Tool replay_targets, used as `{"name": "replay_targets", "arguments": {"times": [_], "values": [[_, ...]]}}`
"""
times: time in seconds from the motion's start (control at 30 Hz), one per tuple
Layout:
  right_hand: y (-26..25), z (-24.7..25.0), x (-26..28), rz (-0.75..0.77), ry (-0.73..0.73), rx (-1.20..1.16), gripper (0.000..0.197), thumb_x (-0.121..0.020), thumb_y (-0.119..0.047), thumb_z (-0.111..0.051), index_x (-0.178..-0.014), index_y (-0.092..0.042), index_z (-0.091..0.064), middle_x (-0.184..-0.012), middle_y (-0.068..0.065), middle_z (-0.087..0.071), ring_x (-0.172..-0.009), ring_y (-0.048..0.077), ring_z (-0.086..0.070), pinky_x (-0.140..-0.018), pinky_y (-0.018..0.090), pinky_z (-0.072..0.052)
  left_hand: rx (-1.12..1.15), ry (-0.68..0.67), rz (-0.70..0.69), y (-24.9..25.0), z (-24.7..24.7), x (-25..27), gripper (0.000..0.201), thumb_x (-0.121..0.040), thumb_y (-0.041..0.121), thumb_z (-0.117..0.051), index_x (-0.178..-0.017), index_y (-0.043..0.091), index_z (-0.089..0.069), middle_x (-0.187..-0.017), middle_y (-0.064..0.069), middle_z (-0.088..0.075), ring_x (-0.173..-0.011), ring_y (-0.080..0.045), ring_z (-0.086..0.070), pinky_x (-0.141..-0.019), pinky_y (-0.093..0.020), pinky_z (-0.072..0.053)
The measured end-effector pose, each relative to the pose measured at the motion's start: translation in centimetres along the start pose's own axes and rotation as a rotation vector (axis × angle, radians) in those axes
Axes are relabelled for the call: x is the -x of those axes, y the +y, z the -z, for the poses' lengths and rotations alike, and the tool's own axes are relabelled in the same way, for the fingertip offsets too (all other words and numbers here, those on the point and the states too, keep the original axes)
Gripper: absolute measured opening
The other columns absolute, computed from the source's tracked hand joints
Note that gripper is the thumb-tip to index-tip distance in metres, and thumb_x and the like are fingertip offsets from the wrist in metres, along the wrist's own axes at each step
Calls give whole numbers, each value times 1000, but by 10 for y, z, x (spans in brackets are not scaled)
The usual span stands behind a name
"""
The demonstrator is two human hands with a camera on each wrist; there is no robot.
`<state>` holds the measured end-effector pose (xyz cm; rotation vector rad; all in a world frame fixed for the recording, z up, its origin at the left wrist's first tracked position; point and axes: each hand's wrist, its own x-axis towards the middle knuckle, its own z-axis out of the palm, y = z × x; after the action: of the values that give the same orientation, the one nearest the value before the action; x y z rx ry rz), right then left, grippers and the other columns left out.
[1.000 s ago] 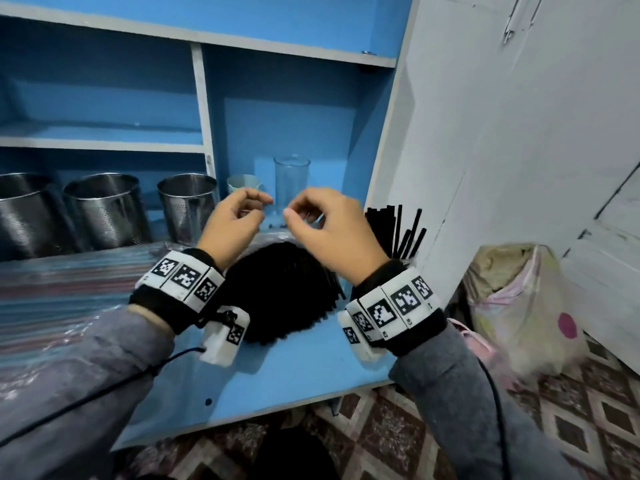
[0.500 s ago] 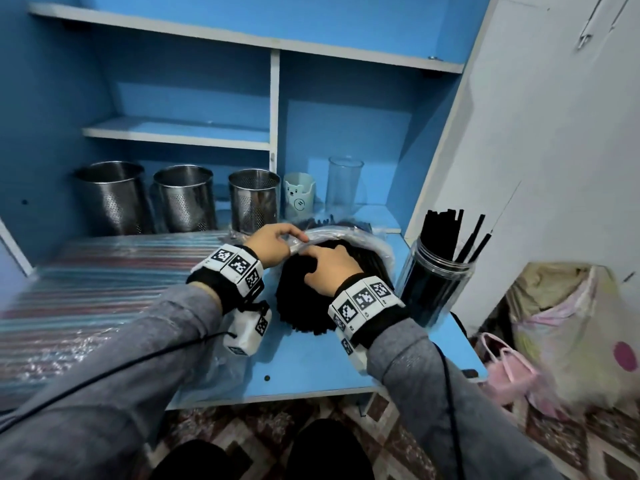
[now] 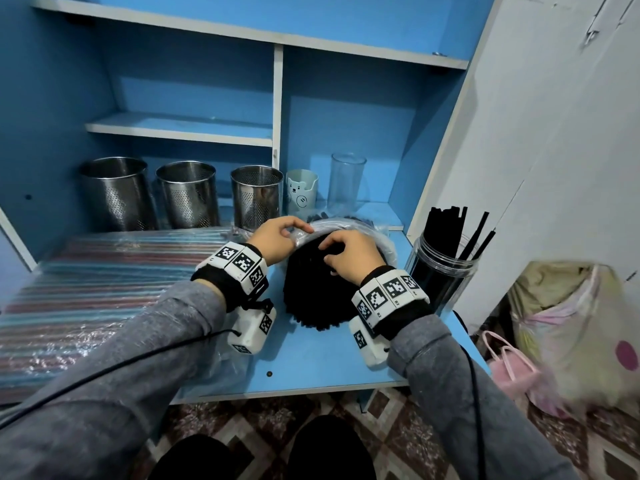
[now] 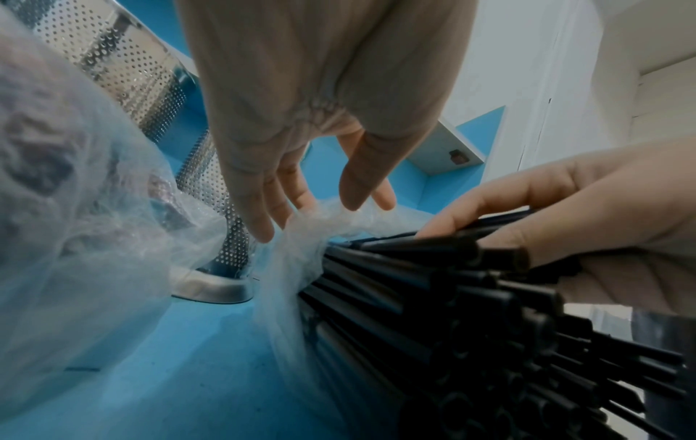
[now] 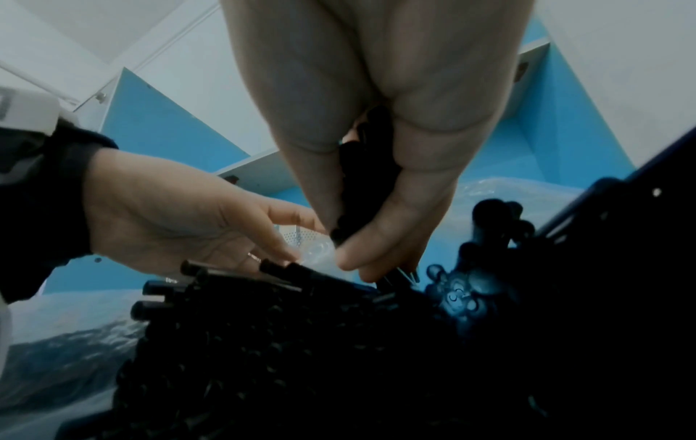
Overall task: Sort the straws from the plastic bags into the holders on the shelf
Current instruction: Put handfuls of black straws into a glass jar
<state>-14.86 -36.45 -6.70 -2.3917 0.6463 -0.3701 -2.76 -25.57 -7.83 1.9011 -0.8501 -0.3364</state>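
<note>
While a big bundle of black straws [image 3: 313,292] lies in its clear plastic bag [image 3: 349,226] on the blue shelf [image 3: 311,368], the left hand [image 3: 277,242] pinches the bag's rim at the far-left edge. Right hand [image 3: 349,259], fingers curled, grips a few straws at the bundle's top. Far left: 3 perforated steel holders [image 3: 188,194]. Right: clear jar [image 3: 441,275] w/ black straws standing in it.
</note>
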Motion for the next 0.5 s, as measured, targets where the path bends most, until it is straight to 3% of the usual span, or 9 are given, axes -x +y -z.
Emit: {"name": "replay_targets", "arguments": {"times": [0.07,0.13,0.2,0.3,0.37,0.43,0.5], "values": [[1,4,1,-10,5,-16,29,-84,2,-60,-89,-26,-68,-78,-9,-62,-73,12,-60,-76,26,-50,1,13,-8,1,-1,0,47,-85,-15,-40,-100,18,-70,-59,12,-43,-50,-11,-31,-49,-23,-28],[3,10,5,-25,3,-36,34,-83,3,-59,-79,-30,-64,-74,-12,-60,-65,15,-63,-68,28,-54,7,12,-4,0,-1,0,46,-86,-15,-41,-102,17,-70,-53,16,-45,-49,-10,-31,-49,-23,-28],[5,15,10,-33,-9,-56,35,-83,3,-59,-77,-31,-63,-74,-6,-65,-62,16,-66,-67,28,-57,13,-9,-1,-1,0,-1,43,-89,-13,-43,-105,17,-70,-49,15,-44,-50,-11,-30,-51,-24,-28],[6,22,19,-48,-4,-90,34,-85,2,-61,-79,-32,-65,-74,3,-69,-65,16,-69,-69,28,-58,10,-59,-8,-1,1,-1,39,-92,-8,-46,-113,16,-69,-62,0,-41,-57,-18,-31,-54,-27,-28],[6,27,24,-49,-2,-98,34,-85,2,-61,-80,-32,-66,-74,3,-68,-65,15,-68,-69,27,-58,-7,-71,-16,2,1,1,37,-93,-5,-48,-114,18,-68,-66,0,-44,-57,-16,-33,-54,-26,-31],[4,33,29,-37,-15,-81,34,-84,1,-61,-80,-33,-66,-71,-2,-66,-61,12,-67,-64,23,-57,-31,-66,-26,5,0,3,36,-93,-4,-50,-114,19,-68,-88,2,-57,-62,-11,-43,-53,-15,-38],[3,38,36,-27,-36,-56,33,-84,0,-62,-82,-33,-66,-67,-8,-63,-56,8,-64,-56,15,-52,-97,-57,-32,8,-2,4,35,-92,0,-55,-119,19,-66,-121,-3,-57,-86,-13,-54,-64,-7,-42]]}}
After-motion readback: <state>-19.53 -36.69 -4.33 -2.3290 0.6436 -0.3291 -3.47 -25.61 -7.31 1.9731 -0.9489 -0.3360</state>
